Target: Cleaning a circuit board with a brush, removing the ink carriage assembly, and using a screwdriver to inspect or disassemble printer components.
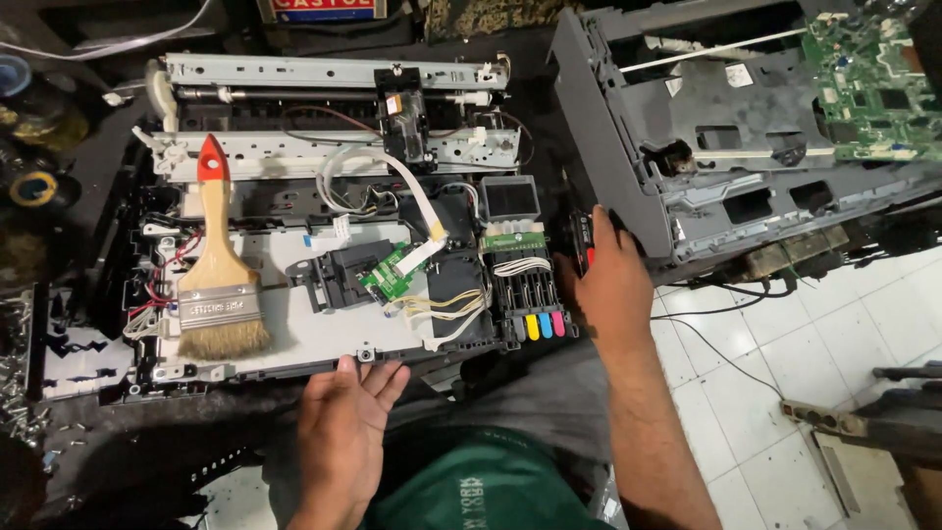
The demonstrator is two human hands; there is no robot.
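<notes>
One paintbrush (pixel 214 257), red-tipped handle, lies on the opened printer chassis (pixel 324 324) at left. Left hand (pixel 343 424) rests flat, fingers spread, on the chassis's near edge. Four ink tanks (pixel 538 324): black, yellow, cyan, magenta. Right hand (pixel 610 285) is clamped on a red-and-black tool (pixel 583 240), mostly hidden. One grey printer housing (pixel 628 157) with one green circuit board (pixel 868 83), cut off at the frame edge.

Taking the opened printer chassis (pixel 324 226) as the landmark, a rectangular sign (pixel 321 9) with a red field, white lettering and a pale border stands just beyond its far edge, cut off by the top of the view. A small orange-and-white sticker (pixel 393 103) sits on the black print carriage (pixel 404 123) on the chassis's far rail. To the chassis's right, a small white label (pixel 740 75) lies on the grey printer housing (pixel 687 128).
</notes>
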